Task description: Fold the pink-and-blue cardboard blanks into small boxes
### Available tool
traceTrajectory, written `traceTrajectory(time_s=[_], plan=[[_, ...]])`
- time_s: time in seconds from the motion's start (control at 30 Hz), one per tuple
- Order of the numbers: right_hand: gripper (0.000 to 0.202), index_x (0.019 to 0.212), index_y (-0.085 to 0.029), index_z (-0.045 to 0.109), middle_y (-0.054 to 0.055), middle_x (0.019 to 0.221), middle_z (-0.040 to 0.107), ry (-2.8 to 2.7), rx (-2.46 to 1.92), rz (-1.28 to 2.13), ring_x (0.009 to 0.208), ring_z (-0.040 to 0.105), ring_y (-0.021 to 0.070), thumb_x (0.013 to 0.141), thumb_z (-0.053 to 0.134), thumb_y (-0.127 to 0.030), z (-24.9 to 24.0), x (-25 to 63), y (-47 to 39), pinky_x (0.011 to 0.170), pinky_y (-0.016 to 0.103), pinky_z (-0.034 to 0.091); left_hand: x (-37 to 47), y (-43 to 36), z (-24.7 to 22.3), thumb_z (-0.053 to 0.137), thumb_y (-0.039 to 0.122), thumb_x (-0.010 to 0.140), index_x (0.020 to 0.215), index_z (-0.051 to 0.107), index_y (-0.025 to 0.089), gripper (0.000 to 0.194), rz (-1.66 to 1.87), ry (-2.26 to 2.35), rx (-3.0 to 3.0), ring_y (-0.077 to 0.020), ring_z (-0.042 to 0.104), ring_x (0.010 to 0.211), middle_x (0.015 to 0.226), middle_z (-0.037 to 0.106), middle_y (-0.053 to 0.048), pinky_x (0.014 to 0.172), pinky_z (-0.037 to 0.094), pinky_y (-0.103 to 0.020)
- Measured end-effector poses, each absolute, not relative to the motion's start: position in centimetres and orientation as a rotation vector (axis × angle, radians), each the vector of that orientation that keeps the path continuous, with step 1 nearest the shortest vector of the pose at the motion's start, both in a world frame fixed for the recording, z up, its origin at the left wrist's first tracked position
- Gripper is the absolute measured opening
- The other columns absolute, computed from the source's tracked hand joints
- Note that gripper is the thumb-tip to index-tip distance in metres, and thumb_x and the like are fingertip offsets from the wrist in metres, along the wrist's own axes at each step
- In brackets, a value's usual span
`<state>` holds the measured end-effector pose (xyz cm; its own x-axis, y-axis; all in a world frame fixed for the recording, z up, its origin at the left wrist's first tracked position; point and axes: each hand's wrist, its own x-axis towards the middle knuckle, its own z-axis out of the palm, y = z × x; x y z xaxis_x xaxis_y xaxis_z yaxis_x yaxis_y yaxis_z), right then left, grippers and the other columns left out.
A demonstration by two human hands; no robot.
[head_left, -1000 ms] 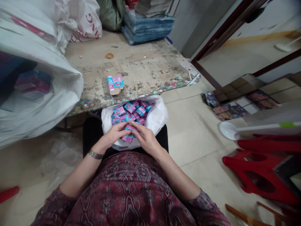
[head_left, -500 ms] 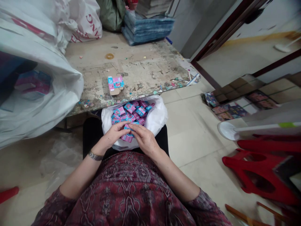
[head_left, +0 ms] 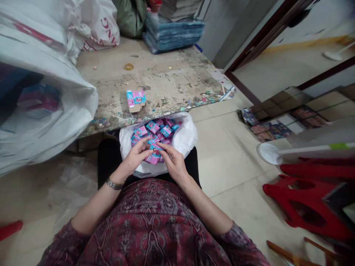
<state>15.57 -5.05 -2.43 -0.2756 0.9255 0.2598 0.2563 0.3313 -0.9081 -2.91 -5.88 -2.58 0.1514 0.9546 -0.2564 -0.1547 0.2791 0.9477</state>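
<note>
Between my hands is a small pink-and-blue cardboard box [head_left: 154,149], tilted over a white plastic bag [head_left: 186,133] in my lap. My left hand [head_left: 135,157] grips its left side, the thumb pressed on the near face and the fingers curved behind. From the right, my right hand [head_left: 174,162] pinches the same box with thumb and forefinger. Several matching small boxes [head_left: 153,126] lie heaped inside the bag, just beyond my fingers. On the table edge ahead lies an unfolded box blank [head_left: 135,99] in the same colours, touched by neither hand.
The stained table [head_left: 172,83] carries a ring of tape [head_left: 128,67], a blue wrapped stack [head_left: 174,33] and a green sack [head_left: 131,18]. A large white bag [head_left: 80,122] bulges at the left. Red stools [head_left: 299,203] and stacked cartons [head_left: 280,107] stand on the right.
My hands have drawn slightly apart, showing more of the box between them. The box has turned a little and sits slightly farther right. The box blank on the table has stayed put.
</note>
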Motion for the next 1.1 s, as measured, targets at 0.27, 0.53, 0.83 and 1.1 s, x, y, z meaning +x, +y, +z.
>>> traceTrajectory(time_s=[0.27,0.53,0.83,1.1], plan=[[0.030,0.122,-0.026,0.072,0.007,0.120,0.076,-1.682,-1.118,0.994,0.112,0.071,0.0217,0.099,0.056,-0.033,-2.63,15.66,-5.14,0.101,0.038,0.056,-2.83,-5.93,-2.20,0.073,0.032,0.082,0.109,0.061,0.021,0.031,1.076,1.147,1.104,-0.0186,0.061,0.097,0.104,0.065,-0.003,0.084,0.052,-0.030],[0.029,0.123,-0.027,0.071,0.006,0.120,0.076,-1.706,-1.068,0.999,0.113,0.071,0.0215,0.098,0.056,-0.031,-2.69,15.93,-5.01,0.101,0.039,0.056,-3.14,-5.85,-2.70,0.074,0.028,0.082,0.117,0.062,0.024,0.038,1.034,1.067,1.101,-0.0170,0.061,0.095,0.108,0.064,-0.003,0.076,0.051,-0.026],[0.028,0.121,-0.025,0.072,0.006,0.119,0.076,-1.686,-1.075,0.998,0.112,0.071,0.0208,0.099,0.056,-0.030,-2.78,15.91,-5.01,0.101,0.037,0.056,-3.05,-5.79,-2.97,0.077,0.028,0.081,0.112,0.062,0.022,0.035,1.066,1.043,1.071,-0.0145,0.061,0.090,0.105,0.064,-0.002,0.072,0.051,-0.023],[0.031,0.128,-0.029,0.069,0.006,0.124,0.074,-1.719,-1.009,0.991,0.115,0.070,0.0212,0.099,0.057,-0.028,-3.21,16.00,-5.13,0.103,0.040,0.055,-3.55,-5.71,-2.92,0.078,0.026,0.079,0.109,0.064,0.023,0.033,1.033,0.993,1.052,-0.0122,0.059,0.081,0.103,0.062,-0.001,0.064,0.052,-0.021]])
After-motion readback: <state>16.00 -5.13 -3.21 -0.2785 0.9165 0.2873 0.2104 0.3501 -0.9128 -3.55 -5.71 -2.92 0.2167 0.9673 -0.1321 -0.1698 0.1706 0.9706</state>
